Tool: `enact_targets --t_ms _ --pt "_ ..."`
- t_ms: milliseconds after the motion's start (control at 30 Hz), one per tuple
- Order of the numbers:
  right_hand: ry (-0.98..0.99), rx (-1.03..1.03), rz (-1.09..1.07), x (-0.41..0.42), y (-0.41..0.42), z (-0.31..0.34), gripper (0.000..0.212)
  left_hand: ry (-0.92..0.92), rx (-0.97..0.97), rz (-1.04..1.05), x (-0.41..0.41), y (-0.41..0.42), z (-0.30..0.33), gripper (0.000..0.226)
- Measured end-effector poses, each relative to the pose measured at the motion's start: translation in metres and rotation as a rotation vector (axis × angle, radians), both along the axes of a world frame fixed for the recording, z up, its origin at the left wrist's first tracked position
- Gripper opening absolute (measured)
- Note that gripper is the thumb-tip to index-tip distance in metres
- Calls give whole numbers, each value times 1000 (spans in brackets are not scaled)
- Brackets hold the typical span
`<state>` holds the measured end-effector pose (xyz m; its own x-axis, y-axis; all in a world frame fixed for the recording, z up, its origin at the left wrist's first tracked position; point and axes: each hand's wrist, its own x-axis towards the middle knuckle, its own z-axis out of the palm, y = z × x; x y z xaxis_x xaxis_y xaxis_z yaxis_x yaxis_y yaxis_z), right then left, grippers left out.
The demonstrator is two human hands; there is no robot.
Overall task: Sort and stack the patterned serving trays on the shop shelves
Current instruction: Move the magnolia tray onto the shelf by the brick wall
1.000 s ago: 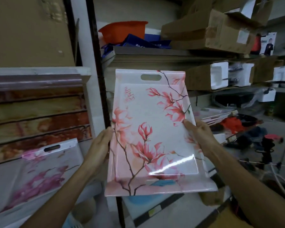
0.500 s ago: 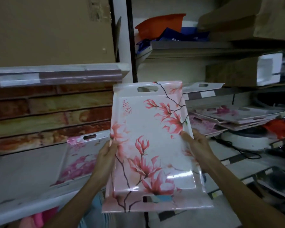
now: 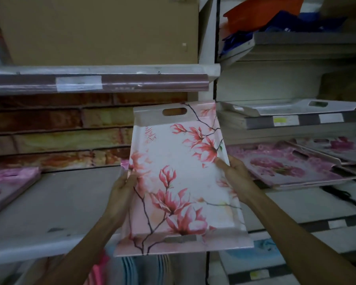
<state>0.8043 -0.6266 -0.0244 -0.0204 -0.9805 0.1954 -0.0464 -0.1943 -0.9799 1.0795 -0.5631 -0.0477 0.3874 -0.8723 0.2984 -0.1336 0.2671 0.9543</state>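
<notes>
I hold a white serving tray with pink magnolia flowers (image 3: 179,177) upright in front of the shelves, its handle slot at the top. My left hand (image 3: 122,188) grips its left edge and my right hand (image 3: 235,177) grips its right edge with the thumb on the face. A pink floral tray (image 3: 284,165) lies on the right shelf, with another one (image 3: 337,147) overlapping it behind. A plain white tray (image 3: 292,108) rests on a stack above them. At the far left edge lies one more pink tray (image 3: 6,182).
The left shelf board (image 3: 60,202) is grey. Behind it stand stacked orange-yellow marbled trays (image 3: 60,138). A large cardboard box (image 3: 95,29) sits on the shelf above. An orange container (image 3: 261,13) and blue bags fill the upper right shelf. A black upright post (image 3: 215,38) divides the bays.
The view has swung left and closer to the shelves. The magnolia tray stays in both hands and now sits in front of the post between the two bays.
</notes>
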Motion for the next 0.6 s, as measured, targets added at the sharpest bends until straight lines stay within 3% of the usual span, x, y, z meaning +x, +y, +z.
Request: enact_targets --t_ms 200,367,600 --pt "36 17 88 49 -48 -2 16 1 46 63 51 -42 -1 23" --pt "42 94 150 80 -72 -12 35 -5 98 94 89 -84 -12 22" --pt "111 177 106 116 -114 -38 40 -111 180 96 134 -128 -42 26"
